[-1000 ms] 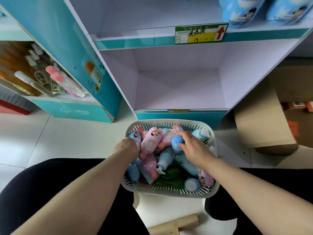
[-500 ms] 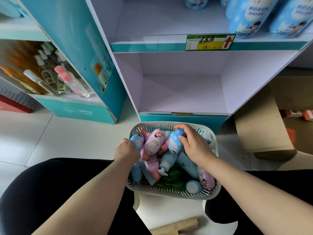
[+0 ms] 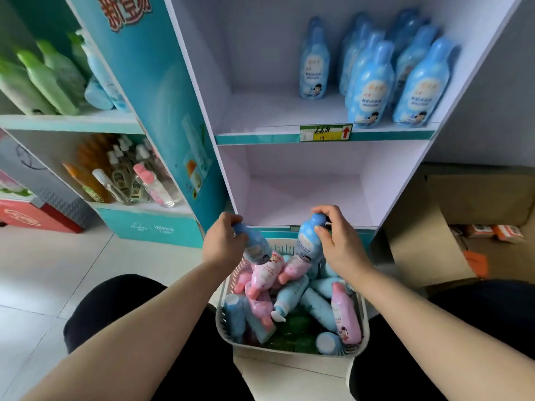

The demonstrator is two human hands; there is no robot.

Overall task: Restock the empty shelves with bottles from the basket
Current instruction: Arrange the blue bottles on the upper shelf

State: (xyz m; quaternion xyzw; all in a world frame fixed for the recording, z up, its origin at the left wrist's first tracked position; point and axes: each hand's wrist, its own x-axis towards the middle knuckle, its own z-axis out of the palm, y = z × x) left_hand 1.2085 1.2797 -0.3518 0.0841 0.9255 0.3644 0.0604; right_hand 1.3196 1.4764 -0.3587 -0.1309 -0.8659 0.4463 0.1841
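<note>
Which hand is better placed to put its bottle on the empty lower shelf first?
Probably the right hand. Its blue bottle is nearly upright, cap up, right before the empty shelf. The left hand holds its bottle tilted, by the shelf's left edge, so it needs turning first.

Two hands (image 3: pixel 224 241), two lifted bottles (image 3: pixel 254 244).

Left hand (image 3: pixel 223 241) and right hand (image 3: pixel 337 241) each gripping a blue bottle above basket (image 3: pixel 292 353); bottom shelf (image 3: pixel 304 195) bare.
</note>
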